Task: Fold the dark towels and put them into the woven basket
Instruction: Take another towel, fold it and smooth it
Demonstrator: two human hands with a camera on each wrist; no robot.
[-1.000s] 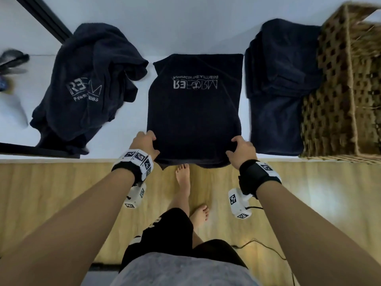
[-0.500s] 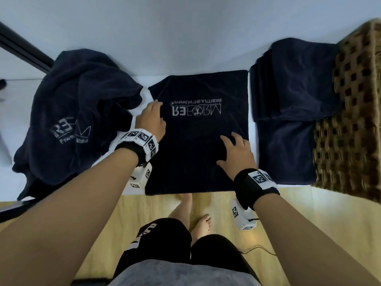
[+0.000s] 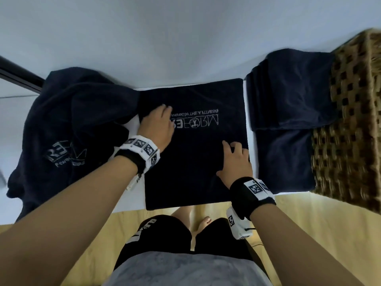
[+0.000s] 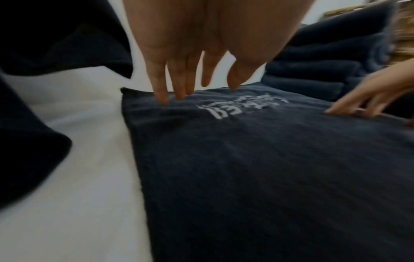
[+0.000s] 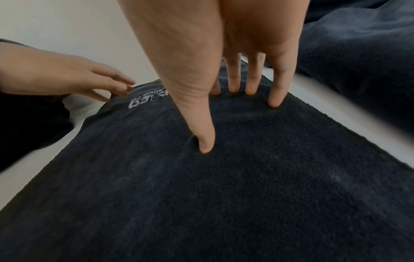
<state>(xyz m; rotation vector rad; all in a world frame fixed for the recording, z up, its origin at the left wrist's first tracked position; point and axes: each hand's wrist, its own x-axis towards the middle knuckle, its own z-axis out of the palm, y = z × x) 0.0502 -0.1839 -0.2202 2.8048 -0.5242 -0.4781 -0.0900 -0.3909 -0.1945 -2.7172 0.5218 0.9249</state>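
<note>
The folded towel point(image 3: 195, 153) lay flat and square, white logo upside down; left hand point(image 3: 157, 125) and right hand point(image 3: 236, 164) pressed it, fingers straight and spread.

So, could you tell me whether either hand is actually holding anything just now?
Nothing is held. The left hand and right hand rest with straight fingers on top of the folded towel.

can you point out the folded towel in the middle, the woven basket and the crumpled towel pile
folded towel point(image 3: 198, 162): head view, on its flat dark top below the logo
woven basket point(image 3: 350, 129): head view, on its near woven wall
crumpled towel pile point(image 3: 68, 120): head view, on the bunched cloth above its logo
</note>
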